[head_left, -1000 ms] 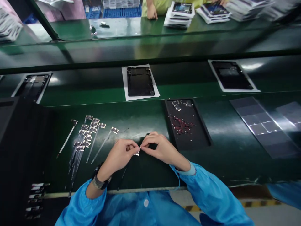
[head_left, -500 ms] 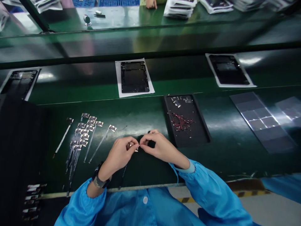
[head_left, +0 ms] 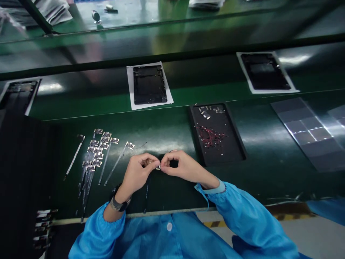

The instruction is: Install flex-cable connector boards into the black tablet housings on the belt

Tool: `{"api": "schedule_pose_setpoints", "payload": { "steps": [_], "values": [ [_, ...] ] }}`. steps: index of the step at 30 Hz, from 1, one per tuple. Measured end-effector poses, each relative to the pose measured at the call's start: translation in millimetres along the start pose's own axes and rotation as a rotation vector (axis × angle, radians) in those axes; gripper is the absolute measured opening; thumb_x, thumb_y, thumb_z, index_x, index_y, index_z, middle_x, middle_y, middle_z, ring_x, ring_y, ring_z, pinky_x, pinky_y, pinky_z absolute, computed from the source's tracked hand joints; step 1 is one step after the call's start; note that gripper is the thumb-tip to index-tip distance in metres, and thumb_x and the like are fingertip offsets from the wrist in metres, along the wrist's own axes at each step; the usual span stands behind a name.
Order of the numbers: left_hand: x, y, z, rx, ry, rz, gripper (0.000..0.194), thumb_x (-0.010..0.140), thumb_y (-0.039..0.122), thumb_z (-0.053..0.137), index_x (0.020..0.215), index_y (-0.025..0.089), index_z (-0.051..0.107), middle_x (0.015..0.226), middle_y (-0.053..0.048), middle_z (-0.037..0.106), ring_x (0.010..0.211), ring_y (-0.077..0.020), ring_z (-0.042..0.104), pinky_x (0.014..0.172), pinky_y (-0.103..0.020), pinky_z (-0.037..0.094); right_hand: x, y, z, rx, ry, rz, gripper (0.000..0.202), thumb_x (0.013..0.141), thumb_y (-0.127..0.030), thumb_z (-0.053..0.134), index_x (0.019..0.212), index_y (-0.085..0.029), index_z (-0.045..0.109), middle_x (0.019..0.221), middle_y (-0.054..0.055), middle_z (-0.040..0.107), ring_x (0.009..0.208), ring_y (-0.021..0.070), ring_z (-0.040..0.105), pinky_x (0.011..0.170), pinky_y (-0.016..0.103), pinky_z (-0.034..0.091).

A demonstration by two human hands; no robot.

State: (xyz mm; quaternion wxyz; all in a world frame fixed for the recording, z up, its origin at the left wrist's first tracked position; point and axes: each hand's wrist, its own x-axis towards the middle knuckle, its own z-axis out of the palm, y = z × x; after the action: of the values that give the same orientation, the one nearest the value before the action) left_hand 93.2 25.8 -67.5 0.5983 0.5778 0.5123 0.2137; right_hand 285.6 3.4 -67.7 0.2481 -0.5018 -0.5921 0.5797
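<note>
Between my fingertips shows a small circuit board, mostly covered. My left hand pinches it from the left, thumb against forefinger. A thin dark ribbon cable runs down the bench below that hand. My right hand is closed in a pinch at the board's right end; whatever sits between its tips is too small to make out. Left of my hands lie several similar boards with flat ribbon cables in a cluster. One separate board has a thin wire trailing off it.
Right of my hands, a black tray holds red-wired small parts and little boards. Behind, tablet housings rest on white sheets. Clear film sheets lie at the right. A dark box-like block stands at the left.
My view has shifted slightly. Both hands stay together at the board, which shows a little more between the fingertips. A person's hand at the far bench has left the view.
</note>
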Motion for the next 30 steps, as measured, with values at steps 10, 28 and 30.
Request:
{"api": "schedule_pose_setpoints", "payload": {
  "steps": [10, 28, 30],
  "values": [
    [0.7, -1.7, 0.4, -0.018, 0.008, 0.023, 0.018, 0.079, 0.032, 0.068, 0.073, 0.017, 0.075, 0.063, -0.001, 0.064, 0.058, -0.0124, 0.048, 0.057, -0.025, 0.036, -1.3, -3.9, -1.0, 0.017, 0.011, 0.009, 0.01, 0.081, -0.026, 0.064, 0.075, -0.019, 0.067, 0.069, -0.001, 0.066, 0.068, 0.0137, 0.059, 0.071, 0.029, 0.048],
    [-3.9, 2.0, 6.3, 0.183, 0.074, 0.175, 0.014, 0.085, 0.02, 0.066, 0.074, 0.018, 0.074, 0.069, -0.001, 0.069, 0.059, -0.0121, 0.055, 0.058, -0.024, 0.039, -1.9, 0.7, 0.9, 0.041, 0.011, 0.061, 0.011, 0.082, -0.026, 0.065, 0.076, -0.017, 0.068, 0.072, 0.001, 0.072, 0.069, 0.015, 0.065, 0.072, 0.029, 0.049],
    [-4.3, 2.2, 6.6, 0.206, 0.076, 0.198, 0.015, 0.086, 0.019, 0.065, 0.074, 0.018, 0.074, 0.069, -0.001, 0.069, 0.059, -0.012, 0.055, 0.059, -0.023, 0.04, -1.9, 1.3, 1.2, 0.04, 0.015, 0.062, 0.011, 0.082, -0.025, 0.065, 0.076, -0.017, 0.068, 0.071, 0.001, 0.073, 0.069, 0.015, 0.065, 0.072, 0.029, 0.049]
  ]
}}
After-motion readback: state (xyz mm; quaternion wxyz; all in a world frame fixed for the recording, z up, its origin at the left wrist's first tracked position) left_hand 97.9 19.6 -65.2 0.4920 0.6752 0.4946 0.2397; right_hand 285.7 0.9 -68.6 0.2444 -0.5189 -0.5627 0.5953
